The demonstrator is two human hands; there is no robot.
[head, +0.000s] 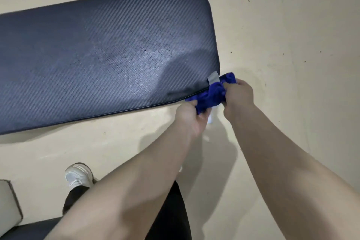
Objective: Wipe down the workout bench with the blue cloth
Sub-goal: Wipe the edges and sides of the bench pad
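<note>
The blue cloth (212, 91) is bunched into a thick wad just off the near right corner of the bench (101, 52), beside a grey patch (213, 77) on that corner. Both hands grip it: the left hand (191, 118) closed on its lower end, the right hand (238, 94) closed on its upper end. The person seems to be gathering or refolding the cloth between passes. The pad shows dull smudges across its middle, so the next move probably calls for pressing the wad flat on the pad and sweeping leftward. Pale floor (292, 45) surrounds the bench.
</note>
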